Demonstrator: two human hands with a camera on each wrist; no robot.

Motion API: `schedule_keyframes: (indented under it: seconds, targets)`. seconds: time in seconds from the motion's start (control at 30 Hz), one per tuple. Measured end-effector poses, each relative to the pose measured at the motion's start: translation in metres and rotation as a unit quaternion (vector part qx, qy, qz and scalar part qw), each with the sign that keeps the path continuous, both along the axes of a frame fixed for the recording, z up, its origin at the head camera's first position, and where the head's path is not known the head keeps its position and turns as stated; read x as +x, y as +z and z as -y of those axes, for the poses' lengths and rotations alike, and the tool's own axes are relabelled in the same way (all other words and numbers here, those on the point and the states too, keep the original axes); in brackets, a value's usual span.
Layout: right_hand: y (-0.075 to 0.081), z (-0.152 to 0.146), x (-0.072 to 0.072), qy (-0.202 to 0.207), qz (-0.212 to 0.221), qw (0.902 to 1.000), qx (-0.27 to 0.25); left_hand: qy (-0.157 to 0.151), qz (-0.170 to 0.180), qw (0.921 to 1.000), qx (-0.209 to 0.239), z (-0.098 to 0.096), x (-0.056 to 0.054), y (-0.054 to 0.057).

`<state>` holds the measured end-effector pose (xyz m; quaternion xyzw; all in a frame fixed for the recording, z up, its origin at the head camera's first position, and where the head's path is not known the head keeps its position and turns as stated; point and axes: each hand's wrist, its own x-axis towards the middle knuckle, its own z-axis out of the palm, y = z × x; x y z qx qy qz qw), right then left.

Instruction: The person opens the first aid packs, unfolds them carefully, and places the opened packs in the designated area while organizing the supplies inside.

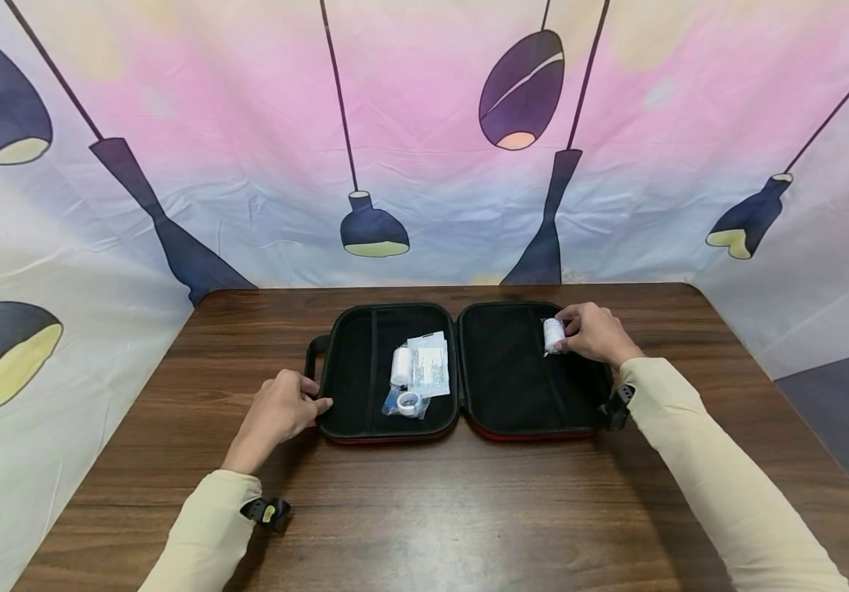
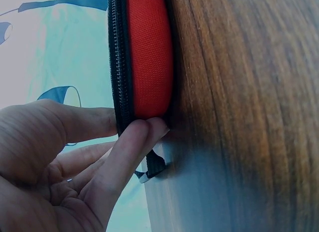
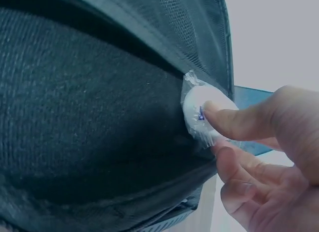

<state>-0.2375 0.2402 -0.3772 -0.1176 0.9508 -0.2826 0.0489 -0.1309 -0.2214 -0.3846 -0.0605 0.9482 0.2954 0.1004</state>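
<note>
An open black-lined case [image 1: 501, 366] lies flat with its two halves side by side. My left hand [image 1: 279, 411] pinches the front left corner of the left half; in the left wrist view, the thumb is on the zip edge and fingertips press the red shell [image 2: 149, 57]. Over the right half, my right hand [image 1: 596, 332] pinches a white bandage roll [image 1: 553, 335] in clear wrap. Up close, the roll [image 3: 196, 110] sits at the edge of the mesh pocket [image 3: 177, 22]. The left half holds another white roll [image 1: 400, 366], a printed white packet [image 1: 431, 370] and a tape roll [image 1: 408, 404].
The case rests on a brown wooden table [image 1: 424, 510], near its far edge. A black carry handle [image 1: 311, 353] sticks out at the case's left side. Behind the table hangs a patterned cloth [image 1: 424, 123]. Each wrist wears a small black camera.
</note>
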Motion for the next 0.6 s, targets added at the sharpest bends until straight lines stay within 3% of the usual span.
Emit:
schedule_keyframes:
  seconds: [0.3,0.6]
  targets:
    - [-0.01,0.006,-0.006,-0.013,-0.004,0.9997,0.018,-0.006,-0.006,0.9999,-0.005,0.0,0.0,-0.002]
    - [-0.013,0.019,-0.009,-0.011,0.0,0.9999,-0.011,-0.004,0.001,1.0,-0.005,0.001,-0.001,-0.002]
